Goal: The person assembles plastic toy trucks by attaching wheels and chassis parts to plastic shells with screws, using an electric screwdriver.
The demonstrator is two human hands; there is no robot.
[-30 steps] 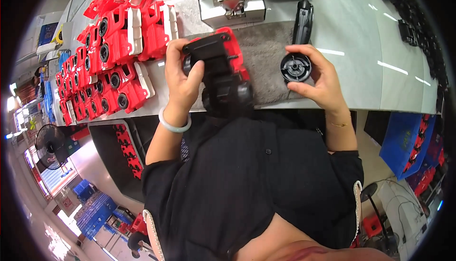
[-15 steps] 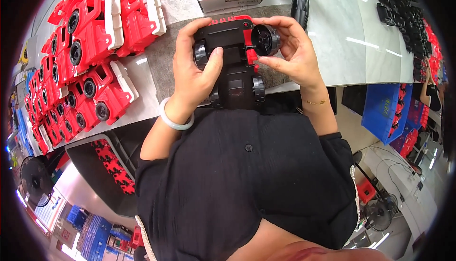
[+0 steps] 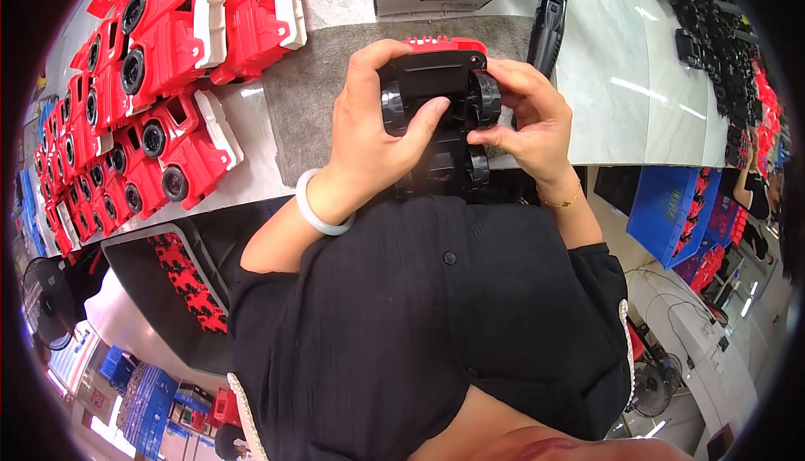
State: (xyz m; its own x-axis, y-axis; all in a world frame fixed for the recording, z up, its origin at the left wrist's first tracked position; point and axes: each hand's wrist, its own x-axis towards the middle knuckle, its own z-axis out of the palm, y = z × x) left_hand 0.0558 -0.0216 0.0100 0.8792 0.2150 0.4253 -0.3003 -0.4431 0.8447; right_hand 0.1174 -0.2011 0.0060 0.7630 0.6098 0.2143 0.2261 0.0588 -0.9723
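Observation:
A toy truck (image 3: 438, 84) is held upside down in front of my chest, its black underside toward me and a strip of red body showing along the far edge. My left hand (image 3: 377, 121) grips it from the left side, thumb lying across the underside. On the right side, my right hand (image 3: 532, 117) has thumb and fingers closed about a black wheel (image 3: 485, 100), which sits upright against the chassis. Another wheel (image 3: 392, 107) shows beside my left fingers, and one more (image 3: 478, 167) is nearer my body.
Stacked red toy trucks (image 3: 159, 50) fill the table's left. A grey mat (image 3: 306, 84) lies under my hands. Beyond are a white box (image 3: 436, 0) with a metal fixture and a black power screwdriver (image 3: 548, 29). Black parts (image 3: 700, 46) line the right; a grey bin (image 3: 155, 310) stands lower left.
The right wheel, tilted out with its open inner face showing before, now stands upright against the truck's side. Both hands and the truck sit slightly farther right in the picture.

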